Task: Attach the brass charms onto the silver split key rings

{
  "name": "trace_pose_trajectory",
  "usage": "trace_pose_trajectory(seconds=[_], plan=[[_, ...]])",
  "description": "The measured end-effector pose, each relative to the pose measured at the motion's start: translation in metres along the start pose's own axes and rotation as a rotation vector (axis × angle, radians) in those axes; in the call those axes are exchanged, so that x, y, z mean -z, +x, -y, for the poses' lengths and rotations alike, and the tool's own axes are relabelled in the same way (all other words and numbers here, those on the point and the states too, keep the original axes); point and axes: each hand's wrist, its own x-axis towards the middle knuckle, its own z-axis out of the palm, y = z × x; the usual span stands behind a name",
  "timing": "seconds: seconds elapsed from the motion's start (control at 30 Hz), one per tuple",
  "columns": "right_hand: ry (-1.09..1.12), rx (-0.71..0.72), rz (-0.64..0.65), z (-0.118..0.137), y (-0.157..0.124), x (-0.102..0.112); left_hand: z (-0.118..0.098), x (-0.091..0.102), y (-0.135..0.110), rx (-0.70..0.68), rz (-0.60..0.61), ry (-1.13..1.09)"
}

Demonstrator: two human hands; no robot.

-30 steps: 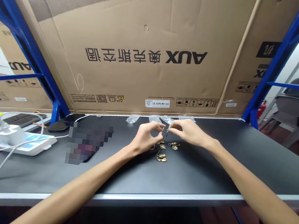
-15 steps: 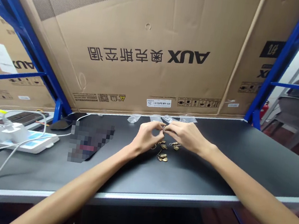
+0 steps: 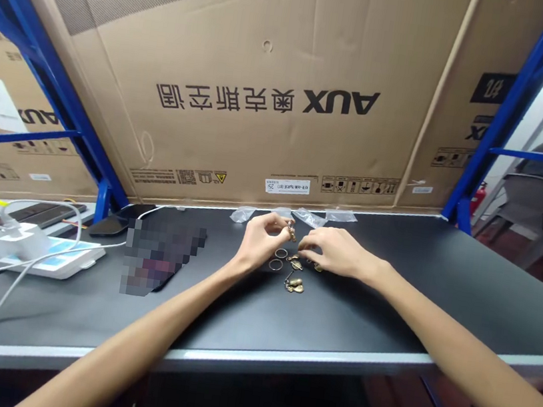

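My left hand (image 3: 260, 240) is raised a little above the black table (image 3: 338, 307), its fingers pinched on a small brass clasp (image 3: 290, 230). My right hand (image 3: 333, 250) rests low on the table, fingertips pinched at a small brass piece (image 3: 297, 263) in the pile. Two metal rings (image 3: 278, 259) lie just right of my left hand. A brass charm cluster (image 3: 294, 285) lies in front of both hands.
Small clear plastic bags (image 3: 307, 217) lie behind the hands against a big cardboard box (image 3: 268, 82). A blurred dark object (image 3: 157, 256) lies to the left, with a white power strip and cables (image 3: 33, 247) farther left. Blue rack posts (image 3: 507, 108) frame the table.
The hands were joined over the pile; now they have parted. My left hand lifted up with the clasp, my right hand dropped to the pieces on the table. Two rings now show.
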Motion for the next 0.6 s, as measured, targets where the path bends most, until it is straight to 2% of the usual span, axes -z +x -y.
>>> trace_pose_trajectory(seconds=[0.6], plan=[[-0.083,0.049,0.081,0.02,0.002,-0.004,0.0,0.0,0.0,-0.004,-0.011,0.009]])
